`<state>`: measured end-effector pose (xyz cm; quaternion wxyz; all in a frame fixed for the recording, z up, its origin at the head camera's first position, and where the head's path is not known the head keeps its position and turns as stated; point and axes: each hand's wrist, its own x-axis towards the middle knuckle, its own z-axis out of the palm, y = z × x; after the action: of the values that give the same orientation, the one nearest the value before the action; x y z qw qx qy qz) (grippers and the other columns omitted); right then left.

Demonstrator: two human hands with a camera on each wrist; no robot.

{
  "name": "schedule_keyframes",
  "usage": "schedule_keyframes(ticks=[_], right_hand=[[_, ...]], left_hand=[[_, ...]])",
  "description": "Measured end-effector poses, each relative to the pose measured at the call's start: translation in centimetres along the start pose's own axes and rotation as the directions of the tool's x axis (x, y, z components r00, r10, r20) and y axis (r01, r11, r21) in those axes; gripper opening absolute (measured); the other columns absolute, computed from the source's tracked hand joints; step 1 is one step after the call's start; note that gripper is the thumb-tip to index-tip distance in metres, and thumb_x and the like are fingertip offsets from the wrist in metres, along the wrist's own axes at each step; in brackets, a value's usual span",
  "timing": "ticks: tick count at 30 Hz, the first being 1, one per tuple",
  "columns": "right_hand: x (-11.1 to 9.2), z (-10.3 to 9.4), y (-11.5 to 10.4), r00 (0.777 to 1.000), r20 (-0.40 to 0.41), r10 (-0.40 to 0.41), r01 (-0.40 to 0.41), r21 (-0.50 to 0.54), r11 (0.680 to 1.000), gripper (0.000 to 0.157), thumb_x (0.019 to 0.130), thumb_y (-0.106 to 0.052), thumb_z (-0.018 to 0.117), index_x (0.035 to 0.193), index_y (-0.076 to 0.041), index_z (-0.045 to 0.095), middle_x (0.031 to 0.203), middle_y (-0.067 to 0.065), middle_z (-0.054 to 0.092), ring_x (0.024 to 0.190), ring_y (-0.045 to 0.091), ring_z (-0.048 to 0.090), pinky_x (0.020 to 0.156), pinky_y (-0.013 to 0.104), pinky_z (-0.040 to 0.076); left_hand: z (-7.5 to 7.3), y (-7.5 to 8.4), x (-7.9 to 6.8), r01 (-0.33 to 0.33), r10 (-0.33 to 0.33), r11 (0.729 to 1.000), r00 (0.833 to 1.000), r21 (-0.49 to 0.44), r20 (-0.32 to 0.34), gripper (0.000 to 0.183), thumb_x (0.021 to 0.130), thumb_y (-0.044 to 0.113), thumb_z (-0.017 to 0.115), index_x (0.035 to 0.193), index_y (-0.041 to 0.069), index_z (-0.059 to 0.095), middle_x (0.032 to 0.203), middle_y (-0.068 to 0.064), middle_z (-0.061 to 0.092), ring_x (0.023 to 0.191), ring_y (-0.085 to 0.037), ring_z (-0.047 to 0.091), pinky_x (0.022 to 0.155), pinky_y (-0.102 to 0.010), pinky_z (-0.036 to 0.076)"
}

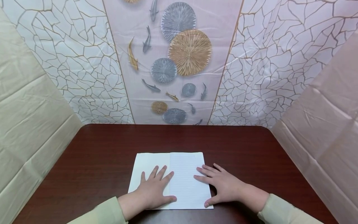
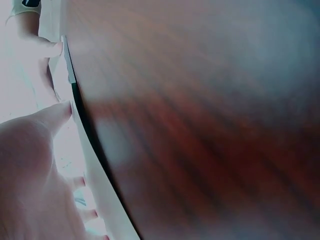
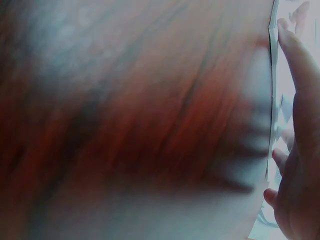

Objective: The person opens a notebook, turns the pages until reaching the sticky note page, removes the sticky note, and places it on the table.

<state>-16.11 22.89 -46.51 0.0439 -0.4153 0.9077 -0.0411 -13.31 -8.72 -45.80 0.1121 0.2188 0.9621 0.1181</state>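
Though splayed, both grips [image 1: 152,190] [image 1: 225,186] on notebook [image 1: 185,182]

pale green sleeves [image 1: 104,213], bare hands [image 1: 153,192]

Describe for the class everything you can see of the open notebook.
The notebook lies open and roughly flat on the dark reddish-brown table, its fold running away from the person. It looks like thin white paper. The left page shows no lines; the right page is finely ruled, with no readable writing. The left hand spreads over the left page, thumb crossing the fold; the right hand overlaps the right page's outer edge.
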Motion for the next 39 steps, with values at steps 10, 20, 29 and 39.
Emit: schedule_keyframes(ticks=[10, 20, 29, 39], right_hand=[[0.3, 0.0, -0.3, 1.000, -0.023, 0.014, -0.014, -0.007, 1.000, 0.095, 0.075, -0.085, 0.051, 0.150, -0.027, 0.045, 0.157, 0.001, 0.037, 0.145, 0.027, 0.031, 0.113, 0.061, 0.024], [0.4, 0.1, -0.5, 0.998, -0.068, -0.011, 0.007, -0.061, 0.998, 0.092, 0.077, -0.085, 0.049, 0.147, -0.025, 0.049, 0.154, 0.004, 0.042, 0.142, 0.029, 0.037, 0.111, 0.061, 0.027], [0.5, -0.1, -0.8, 0.994, -0.107, -0.014, 0.008, -0.048, 0.999, 0.086, 0.082, -0.082, 0.048, 0.145, -0.024, 0.051, 0.151, 0.004, 0.047, 0.138, 0.030, 0.042, 0.110, 0.062, 0.029], [0.5, -0.1, -1.0, 0.995, -0.100, 0.020, -0.022, -0.020, 1.000, 0.081, 0.085, -0.080, 0.045, 0.145, -0.025, 0.051, 0.151, 0.003, 0.047, 0.139, 0.030, 0.041, 0.112, 0.061, 0.026]], left_hand=[[-0.1, 0.1, 0.1, -0.010, 0.011, 1.000, 0.999, 0.025, -0.049, 0.086, 0.084, 0.073, 0.057, 0.149, 0.019, 0.047, 0.156, -0.012, 0.037, 0.143, -0.041, 0.029, 0.103, -0.074, 0.025], [-0.9, 2.1, -0.4, -0.165, 0.198, 0.967, 0.966, 0.193, -0.166, 0.067, 0.084, 0.073, 0.058, 0.122, 0.018, 0.065, 0.129, -0.004, 0.060, 0.122, -0.027, 0.054, 0.098, -0.053, 0.044], [-0.4, 3.2, -0.4, -0.350, 0.434, 0.868, 0.880, 0.351, -0.195, 0.050, 0.083, 0.071, 0.061, 0.103, 0.026, 0.068, 0.119, 0.002, 0.062, 0.117, -0.022, 0.056, 0.100, -0.046, 0.043], [-0.5, 3.8, -0.2, -0.397, 0.552, 0.756, 0.814, 0.521, -0.181, 0.040, 0.083, 0.065, 0.065, 0.096, 0.028, 0.069, 0.116, 0.002, 0.063, 0.117, -0.024, 0.056, 0.102, -0.048, 0.042]])
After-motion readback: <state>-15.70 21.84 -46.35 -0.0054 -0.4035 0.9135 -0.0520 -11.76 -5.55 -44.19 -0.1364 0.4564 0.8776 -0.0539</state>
